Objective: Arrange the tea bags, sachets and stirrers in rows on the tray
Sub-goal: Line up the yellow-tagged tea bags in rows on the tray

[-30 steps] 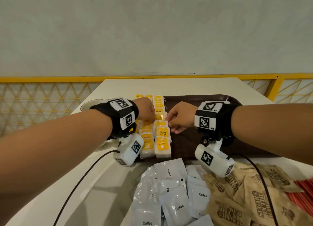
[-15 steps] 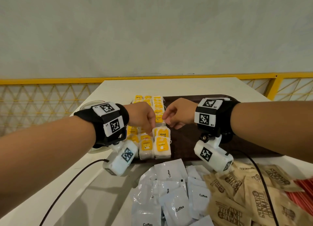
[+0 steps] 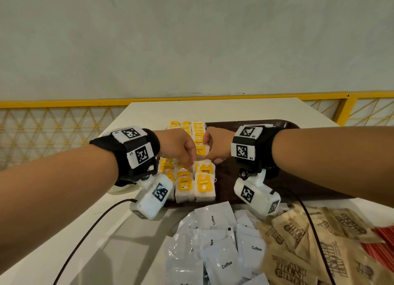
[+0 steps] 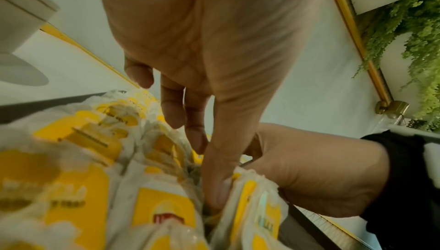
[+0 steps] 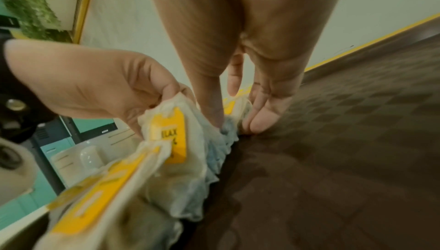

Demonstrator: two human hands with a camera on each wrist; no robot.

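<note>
Pale wall (image 3: 191, 39), yellow lattice railing (image 3: 53, 124), white table (image 3: 213, 109)

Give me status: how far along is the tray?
Done: tea bags sit in rows on the tray's left side. In hand: left hand and right hand adjust the row's RELAX bag. Left: coffee sachets, brown sachets, red stirrers lie off-tray.

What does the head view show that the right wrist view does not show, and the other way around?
Only the head view shows the white coffee sachets, the brown paper sugar sachets and the red stirrers, all lying on the white table in front of the tray.

Only the right wrist view shows the green plants on the wall.

Both show the dark brown tray, the yellow-tagged tea bags, the left hand and the right hand.
</note>
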